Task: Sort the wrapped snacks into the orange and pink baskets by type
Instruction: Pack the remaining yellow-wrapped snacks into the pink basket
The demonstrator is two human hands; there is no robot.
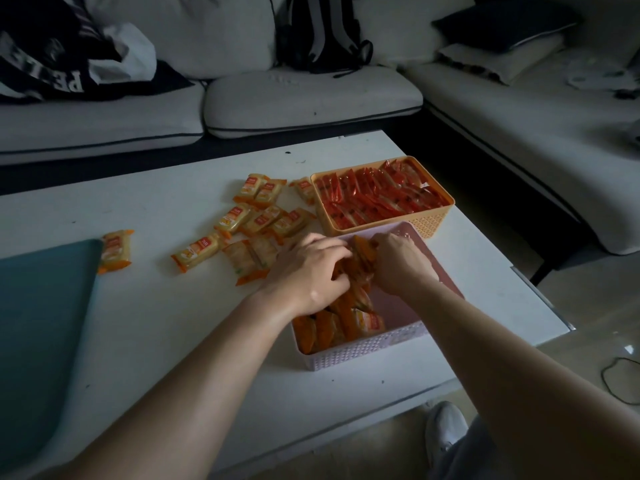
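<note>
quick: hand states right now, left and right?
Left hand: grips orange-yellow snack packs in the pink basket.
Right hand: grips the same packs.

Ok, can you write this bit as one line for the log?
hands: left hand and right hand hold yellow snacks in pink basket | orange basket: red snacks | table: loose snacks unsorted

Dim room: white table [166, 341] before a pale corner sofa [311, 98].

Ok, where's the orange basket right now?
In the head view, the orange basket sits right of centre on the white table, full of red packets, just behind the pink basket where the left hand and right hand grip yellow snacks.
</note>
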